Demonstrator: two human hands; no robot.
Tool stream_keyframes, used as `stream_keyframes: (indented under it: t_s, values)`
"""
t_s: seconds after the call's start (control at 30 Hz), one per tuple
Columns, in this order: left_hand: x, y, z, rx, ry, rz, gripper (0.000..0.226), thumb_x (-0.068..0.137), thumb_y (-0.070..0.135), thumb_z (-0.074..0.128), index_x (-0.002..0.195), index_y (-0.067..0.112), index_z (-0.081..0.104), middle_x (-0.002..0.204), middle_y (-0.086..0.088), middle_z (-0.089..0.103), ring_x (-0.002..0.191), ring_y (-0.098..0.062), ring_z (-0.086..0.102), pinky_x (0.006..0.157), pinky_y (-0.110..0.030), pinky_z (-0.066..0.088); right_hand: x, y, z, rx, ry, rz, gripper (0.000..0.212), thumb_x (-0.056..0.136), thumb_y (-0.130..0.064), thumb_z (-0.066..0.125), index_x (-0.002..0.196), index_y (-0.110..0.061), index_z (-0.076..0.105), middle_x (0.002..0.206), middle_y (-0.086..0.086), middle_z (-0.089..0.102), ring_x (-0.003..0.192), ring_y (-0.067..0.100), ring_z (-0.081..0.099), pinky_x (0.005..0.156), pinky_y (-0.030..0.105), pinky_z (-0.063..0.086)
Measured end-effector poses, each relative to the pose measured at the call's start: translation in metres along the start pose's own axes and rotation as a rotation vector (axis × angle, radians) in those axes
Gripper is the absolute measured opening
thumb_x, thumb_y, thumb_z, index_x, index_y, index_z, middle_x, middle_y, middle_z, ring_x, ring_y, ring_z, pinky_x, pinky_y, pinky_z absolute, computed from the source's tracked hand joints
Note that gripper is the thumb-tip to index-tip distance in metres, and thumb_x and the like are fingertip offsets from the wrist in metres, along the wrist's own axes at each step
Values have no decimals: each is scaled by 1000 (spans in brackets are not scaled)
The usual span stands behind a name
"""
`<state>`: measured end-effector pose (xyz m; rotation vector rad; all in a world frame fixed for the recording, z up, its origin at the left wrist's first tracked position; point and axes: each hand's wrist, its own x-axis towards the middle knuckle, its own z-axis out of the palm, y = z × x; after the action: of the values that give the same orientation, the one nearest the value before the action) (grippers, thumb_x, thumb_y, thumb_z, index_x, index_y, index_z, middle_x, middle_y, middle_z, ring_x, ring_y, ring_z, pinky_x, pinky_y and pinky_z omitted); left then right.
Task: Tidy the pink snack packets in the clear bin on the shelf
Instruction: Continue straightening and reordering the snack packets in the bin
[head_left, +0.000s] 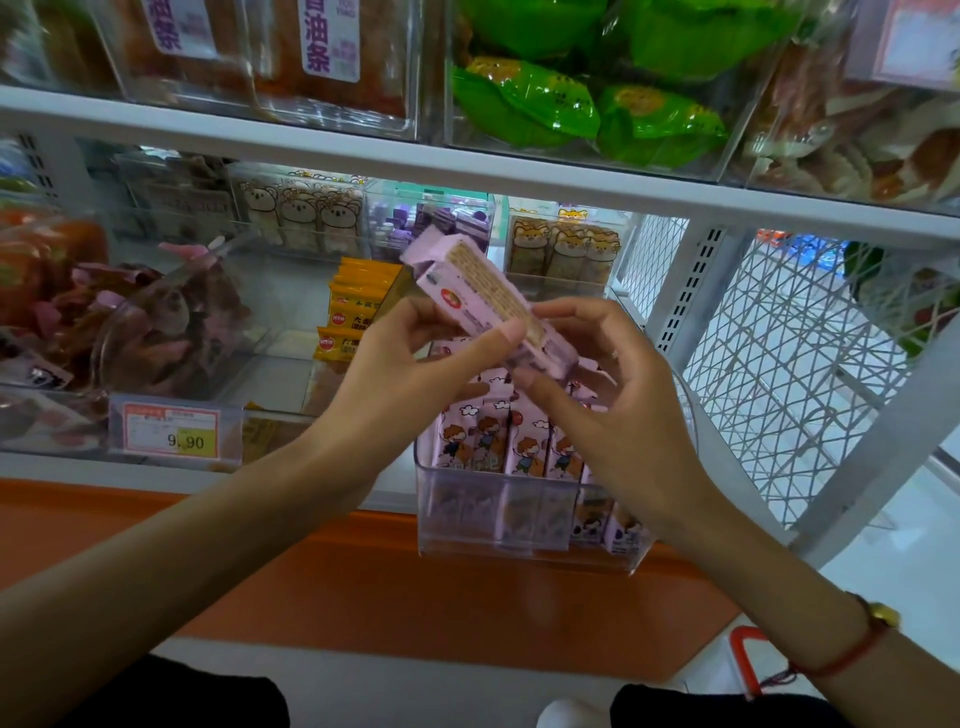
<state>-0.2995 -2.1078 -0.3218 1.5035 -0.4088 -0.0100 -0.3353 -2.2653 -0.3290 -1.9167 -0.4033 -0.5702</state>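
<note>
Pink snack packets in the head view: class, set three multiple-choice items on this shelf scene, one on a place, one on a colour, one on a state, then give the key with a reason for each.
1. Where is the clear bin of pink packets?
A. On the top shelf
B. At the front edge of the lower shelf, below both hands
C. On the floor

2. What colour are the bags in the bin on the upper shelf, above the hands?
A. Green
B. Blue
C. Black

3. What is happening with the held pink packet?
A. It lies flat in the bin
B. It is held tilted above the bin by both hands
C. It sits on the price tag

Key: 1 B, the bin overhangs the shelf edge beneath the hands. 2 A, the bags are bright green. 3 B, the left hand and right hand pinch it, slanted, above the bin.
</note>
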Motion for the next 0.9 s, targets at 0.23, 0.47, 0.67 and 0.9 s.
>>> stream_keyframes:
  t_s: [0.23, 0.47, 0.67, 0.9]
  values:
    - [4, 0, -13, -37, -3, 20, 71, 73, 25, 72, 136, 30, 42, 125, 4, 62, 107, -11, 65, 87, -30, 55, 5, 9, -10, 219, -95, 296, 26, 86, -31, 55, 113, -32, 56, 112, -7, 63, 97, 11, 65, 83, 25, 55]
    - [6, 2, -9, -62, 36, -11, 46, 80, 28, 68, 123, 20, 53, 111, -5, 66, 96, -9, 69, 73, -18, 55, 4, 10, -10, 275, -41, 332, 53, 65, -38, 69, 116, -25, 60, 112, -9, 64, 93, 10, 67, 82, 29, 53]
    - [6, -3, -7, 17, 63, -20, 35, 79, 31, 70, 108, 16, 57, 104, 2, 69, 87, -5, 70, 68, -13, 54, 8, 17, -18, 324, 100, 367, 45, 70, -38, 67, 113, -23, 64, 99, -4, 71, 95, 12, 67, 88, 33, 53]
    - [11, 4, -17, 24, 212, 204, 31, 88, 17, 63, 117, 9, 58, 97, 7, 73, 87, -4, 70, 71, -12, 52, 29, 30, -23, -76, 99, 317, 43, 85, -45, 60, 124, -29, 48, 114, -8, 62, 102, 9, 61, 85, 26, 48]
